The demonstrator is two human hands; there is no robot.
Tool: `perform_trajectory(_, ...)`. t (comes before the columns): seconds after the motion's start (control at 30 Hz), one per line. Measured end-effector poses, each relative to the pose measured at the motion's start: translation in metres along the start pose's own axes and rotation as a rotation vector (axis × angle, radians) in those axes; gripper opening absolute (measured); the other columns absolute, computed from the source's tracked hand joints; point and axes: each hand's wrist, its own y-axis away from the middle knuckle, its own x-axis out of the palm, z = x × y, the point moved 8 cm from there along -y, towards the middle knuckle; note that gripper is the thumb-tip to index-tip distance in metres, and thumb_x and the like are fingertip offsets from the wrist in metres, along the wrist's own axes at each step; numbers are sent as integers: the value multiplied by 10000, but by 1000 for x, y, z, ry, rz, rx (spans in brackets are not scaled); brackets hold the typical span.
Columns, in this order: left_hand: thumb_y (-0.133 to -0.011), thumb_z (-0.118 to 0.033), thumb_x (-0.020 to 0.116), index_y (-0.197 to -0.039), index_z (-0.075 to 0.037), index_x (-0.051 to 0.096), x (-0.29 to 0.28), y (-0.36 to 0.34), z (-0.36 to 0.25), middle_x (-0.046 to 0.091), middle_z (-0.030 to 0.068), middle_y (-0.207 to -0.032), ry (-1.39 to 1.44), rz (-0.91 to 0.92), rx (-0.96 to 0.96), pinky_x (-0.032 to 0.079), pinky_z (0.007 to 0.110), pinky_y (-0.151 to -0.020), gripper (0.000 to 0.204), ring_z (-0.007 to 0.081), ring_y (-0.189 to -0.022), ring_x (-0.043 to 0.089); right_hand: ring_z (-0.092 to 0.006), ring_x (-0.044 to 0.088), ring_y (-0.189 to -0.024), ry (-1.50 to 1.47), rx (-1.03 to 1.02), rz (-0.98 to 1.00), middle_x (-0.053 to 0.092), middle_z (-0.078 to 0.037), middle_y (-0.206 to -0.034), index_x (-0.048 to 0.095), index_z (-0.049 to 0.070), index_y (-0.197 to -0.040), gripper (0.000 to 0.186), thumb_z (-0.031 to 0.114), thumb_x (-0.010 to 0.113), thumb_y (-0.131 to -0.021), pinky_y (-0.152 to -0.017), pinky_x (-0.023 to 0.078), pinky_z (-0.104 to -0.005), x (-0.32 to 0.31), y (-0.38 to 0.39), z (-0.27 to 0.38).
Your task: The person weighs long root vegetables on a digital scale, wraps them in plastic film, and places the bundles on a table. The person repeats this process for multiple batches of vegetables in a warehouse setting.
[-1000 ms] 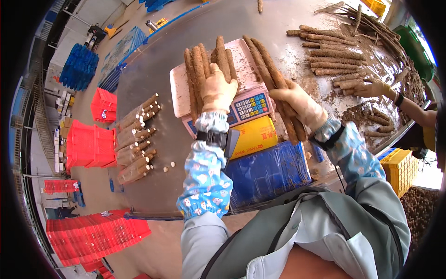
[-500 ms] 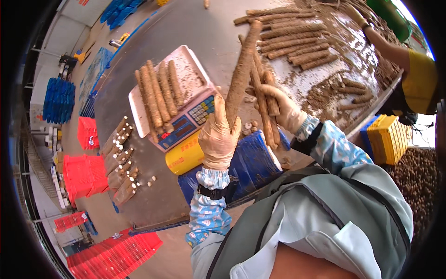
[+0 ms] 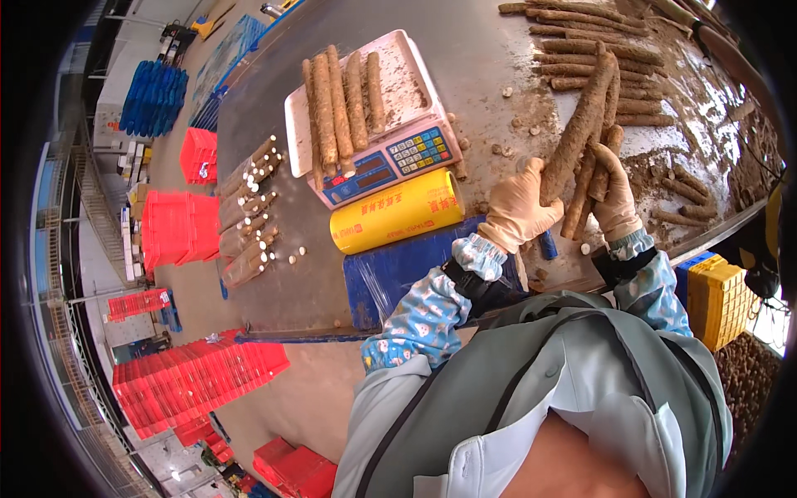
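Note:
Both my hands wear pale gloves. My left hand [image 3: 519, 207] grips the lower end of a thick brown yam [image 3: 581, 120] between thumb and fingers. Close beside it, my right hand [image 3: 614, 195] is closed around thinner yams [image 3: 591, 178], which lie against the thick one and stick out below the fingers. Part of these is hidden by the hands and the thick yam. Left of my hands, several yams [image 3: 340, 108] rest side by side on a scale [image 3: 407, 87] with a keypad.
A yellow roll [image 3: 398, 212] lies before the scale, by a blue wrapped block [image 3: 374, 286]. Bundled yams with white ends [image 3: 249, 216] lie at left. More yams [image 3: 598, 62] and soil cover the far right, where another person's arm [image 3: 735, 58] reaches in. A yellow crate [image 3: 718, 299] stands at right.
My view has shifted, so the scale now appears farther left and higher. Both hands have moved right, away from the scale, still holding the yams.

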Motion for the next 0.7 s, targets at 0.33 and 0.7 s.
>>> perform_trajectory(0.33,-780,-349,807,-1310,-144,583,-17,-23,-3,743,140,-1029,-352,-145,69,583,474,-774,610,345,-899,733,-143,613,-680,222,-238,-134,661,-23,-827,643,89,-1053,189,166,730,-905,-585,501,-289,-46,-11,50)
perform_trajectory(0.7,-751,-227,874,-1316,-140,578,32,-60,-2,747,135,-1090,-161,-73,183,579,434,-830,643,348,-962,737,-160,664,-767,-38,-217,-89,664,-39,-915,605,70,-1123,293,66,738,-862,-635,554,-305,-29,6,64)
